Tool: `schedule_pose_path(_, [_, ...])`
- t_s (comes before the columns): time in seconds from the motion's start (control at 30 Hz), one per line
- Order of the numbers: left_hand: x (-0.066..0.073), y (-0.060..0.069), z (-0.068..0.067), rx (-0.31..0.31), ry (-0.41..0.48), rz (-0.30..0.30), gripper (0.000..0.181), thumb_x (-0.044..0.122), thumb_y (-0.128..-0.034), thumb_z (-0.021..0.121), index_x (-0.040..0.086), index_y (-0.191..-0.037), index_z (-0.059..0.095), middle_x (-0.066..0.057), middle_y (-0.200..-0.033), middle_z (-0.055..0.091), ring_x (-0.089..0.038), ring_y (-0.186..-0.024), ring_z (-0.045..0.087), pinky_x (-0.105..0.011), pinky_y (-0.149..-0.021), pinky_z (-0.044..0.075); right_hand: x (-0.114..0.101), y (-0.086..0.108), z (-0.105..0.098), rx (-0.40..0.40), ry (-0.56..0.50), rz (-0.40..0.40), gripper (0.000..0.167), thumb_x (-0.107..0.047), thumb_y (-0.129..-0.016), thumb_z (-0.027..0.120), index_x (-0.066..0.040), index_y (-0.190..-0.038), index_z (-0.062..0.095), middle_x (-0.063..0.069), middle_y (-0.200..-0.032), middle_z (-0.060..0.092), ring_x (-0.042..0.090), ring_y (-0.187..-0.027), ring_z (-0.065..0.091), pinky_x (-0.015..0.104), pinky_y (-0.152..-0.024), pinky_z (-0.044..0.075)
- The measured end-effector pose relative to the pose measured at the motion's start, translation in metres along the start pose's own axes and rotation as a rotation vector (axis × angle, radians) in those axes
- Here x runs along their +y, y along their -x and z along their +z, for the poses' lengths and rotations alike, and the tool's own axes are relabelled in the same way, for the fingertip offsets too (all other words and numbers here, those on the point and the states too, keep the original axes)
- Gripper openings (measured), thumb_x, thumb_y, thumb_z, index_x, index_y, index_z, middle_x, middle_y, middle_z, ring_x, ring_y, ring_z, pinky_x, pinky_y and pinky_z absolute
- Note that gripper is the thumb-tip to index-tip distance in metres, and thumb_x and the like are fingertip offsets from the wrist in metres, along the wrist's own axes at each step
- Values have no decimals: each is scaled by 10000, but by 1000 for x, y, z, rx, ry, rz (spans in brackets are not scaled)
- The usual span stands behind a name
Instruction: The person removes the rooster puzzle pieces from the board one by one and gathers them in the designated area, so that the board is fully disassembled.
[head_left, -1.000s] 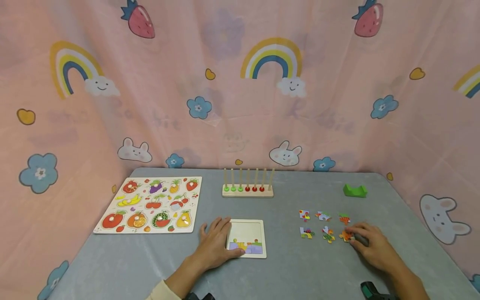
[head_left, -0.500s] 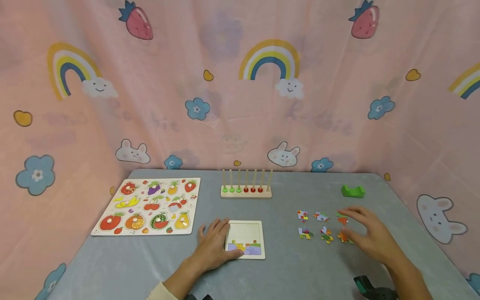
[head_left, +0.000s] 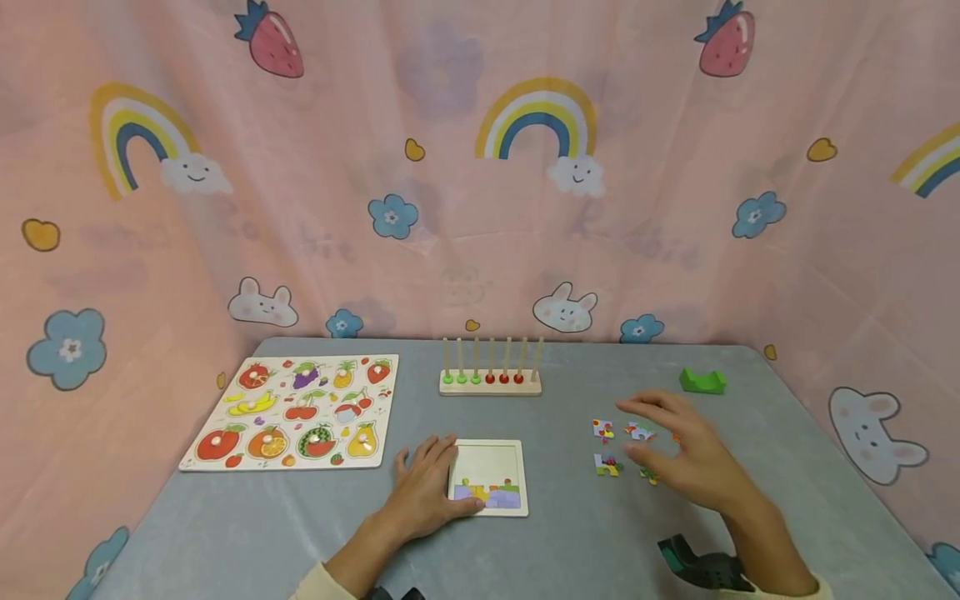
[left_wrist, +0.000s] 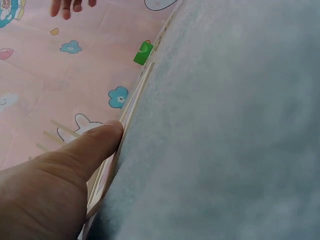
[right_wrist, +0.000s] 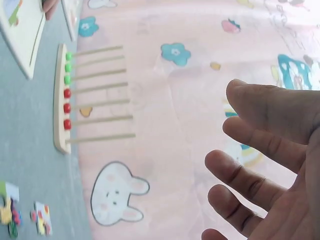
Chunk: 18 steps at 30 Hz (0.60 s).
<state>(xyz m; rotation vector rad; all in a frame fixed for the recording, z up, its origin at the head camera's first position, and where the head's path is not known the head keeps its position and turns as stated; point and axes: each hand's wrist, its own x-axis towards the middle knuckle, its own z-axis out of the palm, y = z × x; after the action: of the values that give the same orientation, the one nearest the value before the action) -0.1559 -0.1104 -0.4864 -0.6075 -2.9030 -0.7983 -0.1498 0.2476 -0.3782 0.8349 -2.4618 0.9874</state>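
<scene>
My left hand [head_left: 423,492] rests along the left side of a small jigsaw puzzle tray [head_left: 487,460], its thumb [left_wrist: 102,137] touching the rim. Joined purple, yellow and green pieces [head_left: 501,498] fill the tray's lower part. My right hand [head_left: 693,458] hovers over the loose jigsaw pieces, thumb and fingers spread apart; nothing shows between them in the right wrist view. A red-and-yellow piece [head_left: 602,429], a lilac piece [head_left: 637,432] and a piece with dark red and green [head_left: 607,465] lie left of it. Pieces farther right are partly or wholly hidden beneath the hand.
Behind the tray stands a wooden peg counter [head_left: 491,386] with green and red beads, its thin rods upright. A fruit puzzle board [head_left: 288,410] lies at the left. A green notched block [head_left: 702,382] sits at the back right. Patterned pink cloth [head_left: 465,250] hangs behind the table.
My right hand has lifted off the orange piece at the right end of the front row and moved left above the pieces. My left hand stays on the tray.
</scene>
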Motion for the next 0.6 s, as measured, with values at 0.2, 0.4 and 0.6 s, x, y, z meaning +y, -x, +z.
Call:
schedule_pose_path(0.2, [0, 1, -2, 6, 18, -4, 875, 570, -724, 763, -17, -1330, 530, -128, -1426, 452, -373, -1336, 318, -670, -983, 98, -16, -16, 11, -15, -25, -42, 501, -76, -786, 797, -135, -1260, 648, -35, -1201, 552, 169, -1124, 445, 379, -844, 411])
schedule_pose_path(0.4, [-1, 0, -3, 0, 41, -15, 862, 546, -709, 785, -13, -1318, 539, -119, -1432, 449, -365, -1345, 310, -669, -989, 94, -25, -25, 24, -37, -71, -58, 489, -103, -800, 790, -126, -1265, 641, -26, -1201, 544, 186, -1137, 422, 474, -837, 400])
schedule_pose_path(0.6, [-2, -1, -4, -15, 97, -30, 838, 474, -681, 834, -1, -1308, 544, -110, -1437, 445, -359, -1352, 299, -660, -989, 74, -31, -30, 39, -61, -76, -70, 495, -141, -795, 799, -134, -1264, 642, -40, -1211, 537, 180, -1142, 423, 481, -851, 404])
